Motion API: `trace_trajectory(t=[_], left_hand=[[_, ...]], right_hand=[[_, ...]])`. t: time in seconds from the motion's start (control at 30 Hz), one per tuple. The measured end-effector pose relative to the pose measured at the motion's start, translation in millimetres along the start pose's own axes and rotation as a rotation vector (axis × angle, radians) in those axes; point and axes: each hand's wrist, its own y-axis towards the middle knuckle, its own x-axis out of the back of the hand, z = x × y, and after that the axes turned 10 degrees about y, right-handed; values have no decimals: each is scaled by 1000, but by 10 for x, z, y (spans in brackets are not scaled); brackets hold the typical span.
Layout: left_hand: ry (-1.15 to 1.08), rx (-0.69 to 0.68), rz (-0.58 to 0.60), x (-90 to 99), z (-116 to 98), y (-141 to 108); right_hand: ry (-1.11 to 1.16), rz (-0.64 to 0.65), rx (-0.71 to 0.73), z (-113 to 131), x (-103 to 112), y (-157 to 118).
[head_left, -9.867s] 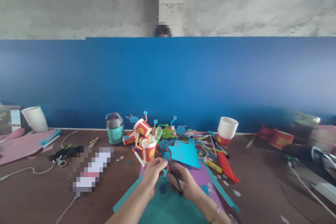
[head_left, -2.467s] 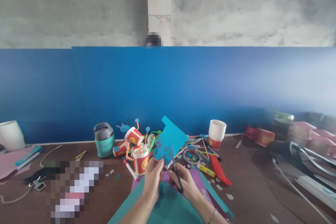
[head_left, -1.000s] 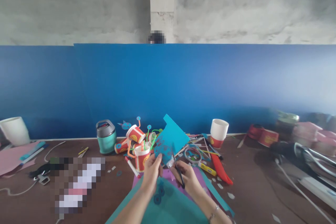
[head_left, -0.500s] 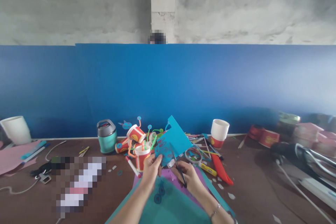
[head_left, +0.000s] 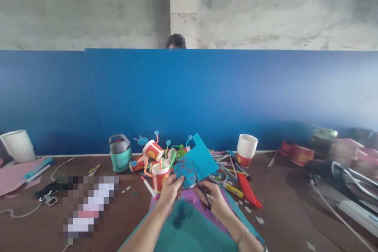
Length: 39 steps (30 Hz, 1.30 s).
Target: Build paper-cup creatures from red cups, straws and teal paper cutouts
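Pinched in my left hand [head_left: 171, 189] is a sheet of blue paper [head_left: 203, 157] with dark-outlined shapes drawn on its lower left part. My right hand [head_left: 212, 199] grips black-handled scissors [head_left: 203, 193], whose blades reach the paper beside the drawn shapes. Below both hands lie teal paper [head_left: 168, 232] and a purple sheet [head_left: 203, 204]. Small dark-ringed blue cutouts [head_left: 177, 223] rest on the teal paper. Just left of my left hand stands a red and white paper cup [head_left: 160, 177] with bent straws.
Several decorated cups [head_left: 152, 150] cluster behind my hands. A teal flask [head_left: 120, 155] stands left of them, stacked cups [head_left: 247, 147] to the right. A yellow glue stick [head_left: 234, 190], a red strip [head_left: 248, 191] and paper scraps lie at right. A blue partition [head_left: 189, 94] closes the back; a person's head shows above it.
The blue sheet has shifted and turned slightly to the right and down, uncovering a round-tipped straw behind it. Both hands keep their holds and have barely moved.
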Motion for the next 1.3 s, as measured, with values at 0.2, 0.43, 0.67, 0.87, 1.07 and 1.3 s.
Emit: trace_trajectory(t=[0.2, 0.43, 0.67, 0.87, 1.07, 1.3], left_hand=[[14, 41, 44, 3, -47, -23], [37, 59, 18, -11, -7, -7], [81, 68, -50, 12, 99, 20], [51, 164, 105, -2, -20, -45], [14, 209, 163, -19, -67, -60], [0, 194, 139, -14, -17, -49]], right_hand=[[28, -25, -11, 17, -9, -4], [45, -77, -63, 97, -48, -7], [62, -28, -81, 90, -39, -12], [96, -31, -66, 82, 19, 2], [112, -51, -43, 59, 43, 22], [108, -116, -39, 24, 30, 11]])
